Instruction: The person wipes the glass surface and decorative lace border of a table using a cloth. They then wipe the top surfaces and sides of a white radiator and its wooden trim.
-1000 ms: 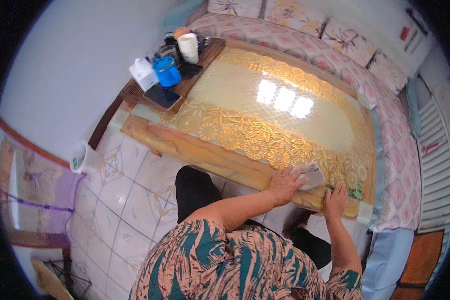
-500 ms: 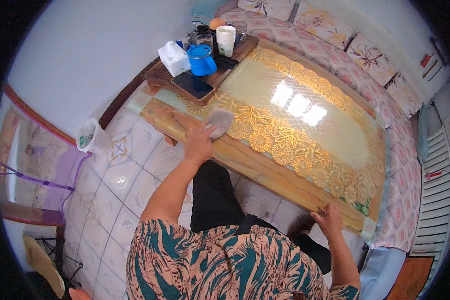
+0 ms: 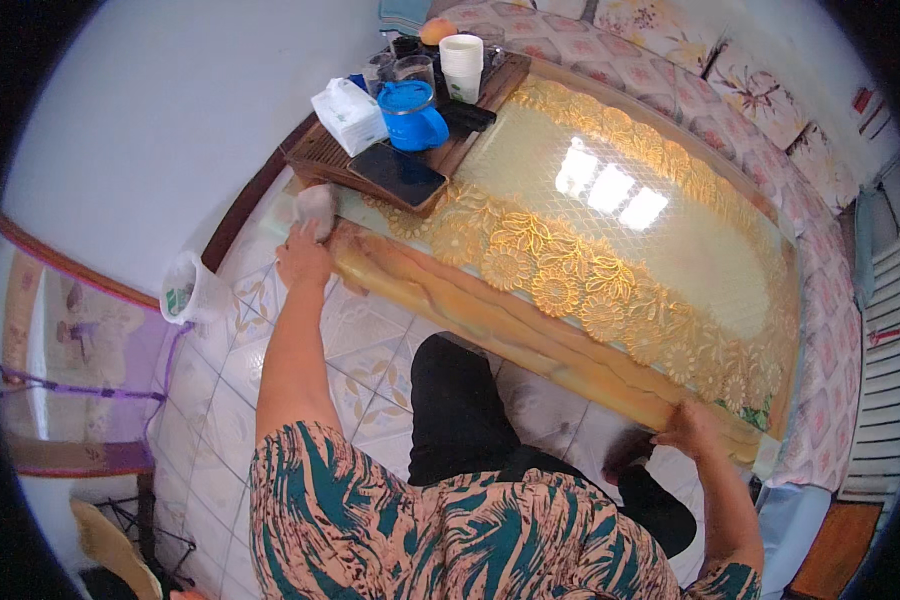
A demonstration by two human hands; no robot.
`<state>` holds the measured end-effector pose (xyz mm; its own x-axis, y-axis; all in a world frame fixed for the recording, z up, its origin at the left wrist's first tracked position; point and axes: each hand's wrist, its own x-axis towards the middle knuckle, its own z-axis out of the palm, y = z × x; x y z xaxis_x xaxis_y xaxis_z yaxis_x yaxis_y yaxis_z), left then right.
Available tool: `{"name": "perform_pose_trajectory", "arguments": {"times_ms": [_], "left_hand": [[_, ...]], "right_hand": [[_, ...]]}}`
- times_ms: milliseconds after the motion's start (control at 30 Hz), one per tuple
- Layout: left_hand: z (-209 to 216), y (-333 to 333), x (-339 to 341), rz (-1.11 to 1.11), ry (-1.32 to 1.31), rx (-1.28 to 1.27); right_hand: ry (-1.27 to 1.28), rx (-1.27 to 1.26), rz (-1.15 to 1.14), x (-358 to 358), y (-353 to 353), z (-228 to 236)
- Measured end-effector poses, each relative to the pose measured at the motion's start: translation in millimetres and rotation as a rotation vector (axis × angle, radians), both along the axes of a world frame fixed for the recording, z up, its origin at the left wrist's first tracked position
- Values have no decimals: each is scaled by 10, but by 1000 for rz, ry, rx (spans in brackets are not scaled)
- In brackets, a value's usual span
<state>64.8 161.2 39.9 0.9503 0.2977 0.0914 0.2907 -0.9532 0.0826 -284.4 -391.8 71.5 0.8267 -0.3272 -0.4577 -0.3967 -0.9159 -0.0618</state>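
Note:
My left hand (image 3: 305, 255) presses a pale greyish cloth (image 3: 315, 208) onto the near left corner of the table, with its fingers closed over the cloth. The table (image 3: 510, 318) has a yellow-brown marbled border and a glossy top with a raised gold flower pattern (image 3: 560, 285). At the near edge toward the right end, my right hand (image 3: 692, 430) rests on the border, fingers curled around the edge; I see nothing held in it. Just beyond the cloth lies a dark phone (image 3: 398, 176) on a brown wooden tea tray (image 3: 305, 150).
A blue mug (image 3: 408, 118), a tissue pack (image 3: 350, 115) and stacked paper cups (image 3: 461, 68) stand on the tray. A patterned sofa (image 3: 820, 300) runs along the far and right sides. Left of the table is a white bin (image 3: 185, 290) on the tiled floor.
My left hand has slid the cloth leftward along the near border to the table's left corner. My right hand stays at the right end of the near edge.

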Motion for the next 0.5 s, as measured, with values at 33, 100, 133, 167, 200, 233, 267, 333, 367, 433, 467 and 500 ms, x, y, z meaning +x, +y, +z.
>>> {"name": "perform_pose_trajectory", "arguments": {"times_ms": [33, 100, 133, 167, 200, 233, 267, 333, 367, 433, 467, 500], "left_hand": [[82, -26, 48, 39, 29, -3], [41, 26, 237, 76, 71, 32], [22, 32, 309, 80, 75, 40], [22, 21, 367, 82, 80, 48], [-1, 38, 440, 81, 84, 57], [-148, 308, 536, 53, 30, 127], [-239, 503, 652, 37, 39, 160], [-380, 757, 818, 4, 54, 231], [-357, 700, 863, -34, 68, 268], [-296, 814, 889, -145, 23, 368], [-271, 728, 881, -157, 45, 378], [-198, 679, 883, -169, 66, 389]], "right_hand": [[15, -23, -6, 9, 30, 29], [16, -39, -5, -76, -86, -134], [19, -48, -6, -112, -105, -157], [27, -39, -16, -141, -125, -174], [35, -31, -29, -147, -158, -184], [38, -14, -28, -102, -150, -192], [29, -36, 9, -95, -145, -202], [14, -75, 79, -71, -158, -271], [13, -54, 11, -3, -44, -122], [-6, -73, 54, -4, -72, -154], [-11, -90, 70, -39, -93, -170], [17, -107, 53, -84, -130, -230]]}}
